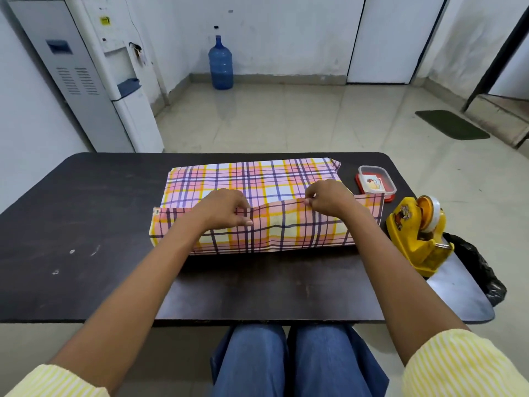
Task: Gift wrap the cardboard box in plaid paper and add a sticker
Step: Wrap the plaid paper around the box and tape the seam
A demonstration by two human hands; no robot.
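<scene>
Pink, yellow and purple plaid paper [266, 181] lies folded over the cardboard box in the middle of the dark table [86, 224]; the box itself is hidden under it. The near flap is pulled up over the box top. My left hand [226, 209] pinches the flap's upper edge at left of centre. My right hand [326, 197] pinches the same edge further right. A clear container [376, 181] with a red lid under it holds stickers at the table's far right.
A yellow tape dispenser [419, 234] stands right of the box, near the table's right edge. A black plastic bag [475, 267] hangs off that edge. A water dispenser [114, 75] and a blue water bottle [220, 64] stand on the floor beyond.
</scene>
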